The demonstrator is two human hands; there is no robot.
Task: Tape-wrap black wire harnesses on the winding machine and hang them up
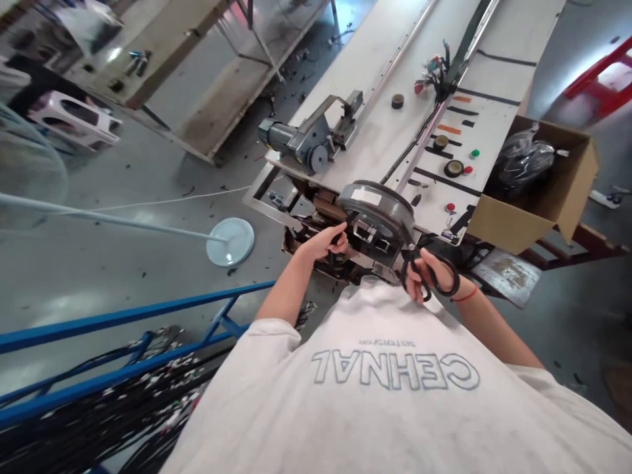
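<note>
Right hand [428, 275] holds scissors [419, 266]; shirt [395, 395] reads "CEHNAL" upside down.

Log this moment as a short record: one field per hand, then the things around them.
left hand: grips a black cable at the near end of the bench
right hand: holds black scissors, fingers through the loops, a red band on the wrist
between the hands: round grey wheel unit
on the bench: grey motor, tape rolls, wire bundle
right of bench: cardboard box with a black bagged item
lower left: blue rail over a pile of cables
</note>
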